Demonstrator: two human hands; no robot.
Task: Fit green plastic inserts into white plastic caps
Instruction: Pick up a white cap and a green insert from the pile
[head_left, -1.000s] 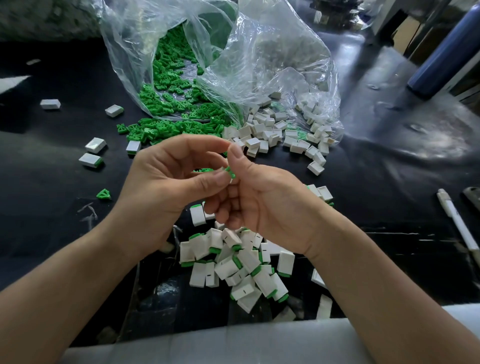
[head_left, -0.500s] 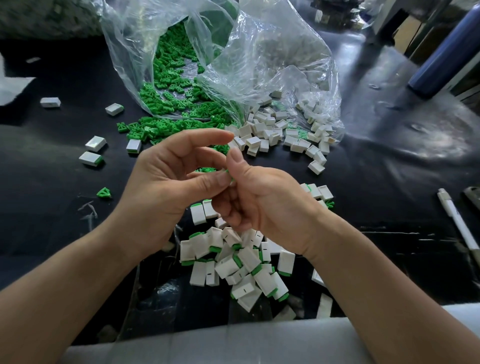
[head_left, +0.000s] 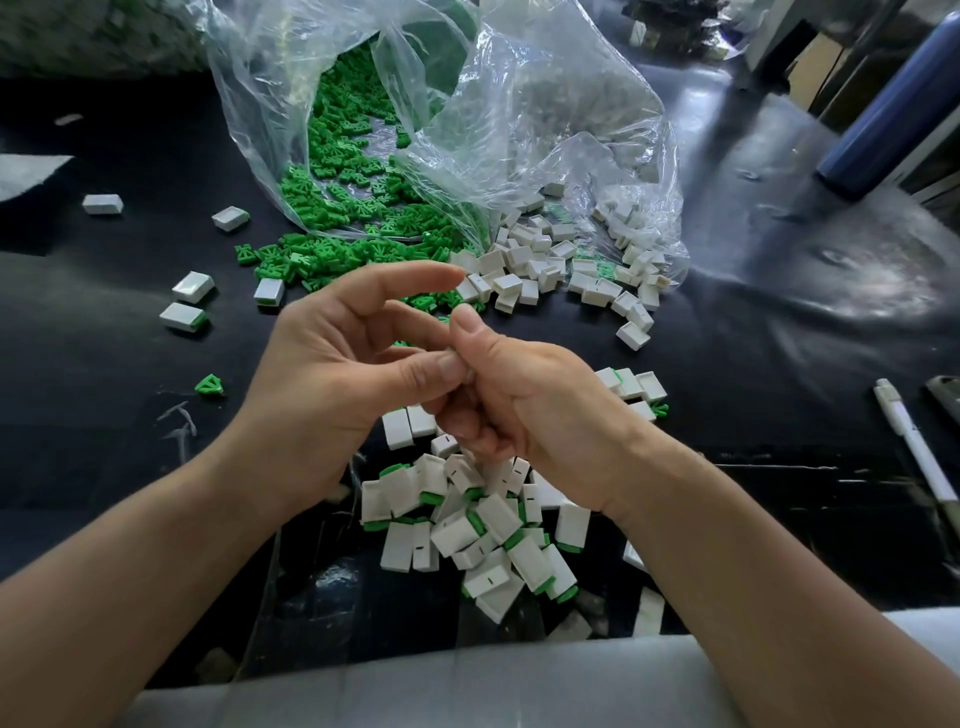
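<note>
My left hand (head_left: 332, 379) and my right hand (head_left: 530, 410) meet above the black table. Left thumb and curled right fingers pinch a small white cap (head_left: 469, 370), almost wholly hidden between them. My left index finger arches over the top. Loose green inserts (head_left: 353, 176) spill from a clear plastic bag (head_left: 519, 104) behind the hands. Empty white caps (head_left: 540, 270) lie at the bag's right mouth. Under my wrists sits a pile of caps with green inserts fitted (head_left: 467, 525).
Fitted caps (head_left: 184, 304) and a lone green insert (head_left: 209, 385) lie scattered on the left. A white pen (head_left: 914, 447) lies at the right, a dark blue bottle (head_left: 893, 104) far right. A grey foam strip (head_left: 415, 686) lines the near edge.
The green bit that showed between my thumbs a second ago is hidden now. My left index finger has lifted and straightened a little; both hands stay in place.
</note>
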